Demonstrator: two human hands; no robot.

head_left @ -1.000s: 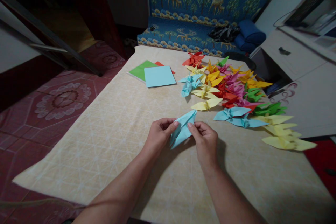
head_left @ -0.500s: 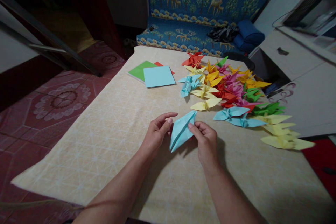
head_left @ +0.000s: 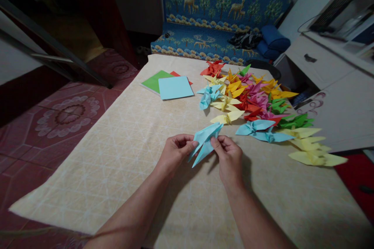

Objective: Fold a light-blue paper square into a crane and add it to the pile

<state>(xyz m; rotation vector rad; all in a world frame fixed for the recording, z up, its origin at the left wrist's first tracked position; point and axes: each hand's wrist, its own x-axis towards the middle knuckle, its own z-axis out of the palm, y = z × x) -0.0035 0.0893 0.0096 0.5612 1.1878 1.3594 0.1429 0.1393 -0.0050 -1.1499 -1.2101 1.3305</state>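
A light blue folded origami paper (head_left: 206,142) is held just above the table, between both hands. Its lower end is split into separate points, with a gap along the middle. My left hand (head_left: 179,151) pinches its left edge, thumb on top. On the right side, my right hand (head_left: 228,156) grips the paper between thumb and curled fingers. Just beyond the hands lie a pale yellow paper crane (head_left: 227,117) and a light blue paper crane (head_left: 254,126).
Many coloured paper cranes (head_left: 254,99) spread over the table's right side. Square sheets of blue paper (head_left: 175,88) and green paper (head_left: 157,81) lie at the back left. Beyond the cloth-covered table (head_left: 117,163) is a blue sofa (head_left: 201,31); a white cabinet (head_left: 324,74) stands at right.
My left hand has closed onto the paper's left edge, where its fingers were looser before. The folded paper's flaps have spread wider apart. The view has shifted slightly.
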